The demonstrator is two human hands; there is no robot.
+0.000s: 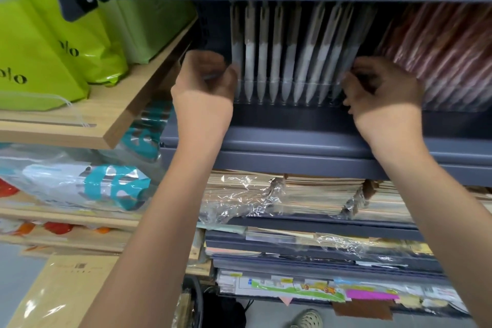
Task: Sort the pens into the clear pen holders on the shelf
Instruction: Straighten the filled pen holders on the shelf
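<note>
your left hand (pixel 206 74) curls its fingers round the left end of the clear pen holder (pixel 287 100) and your right hand (pixel 380 85) curls round its right end, so both are grasping it, though blur softens the fingertips. the holder stands on the dark grey shelf (pixel 292 141), filled with a row of grey-white pens (pixel 262 61) tips down, just beside reddish pens (pixel 439 61) on its right.

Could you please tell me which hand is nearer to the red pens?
Right. The right hand sits just left of the red pens, at the grey pens' right end; the left hand is farther off, at the grey pens' left end.
</note>
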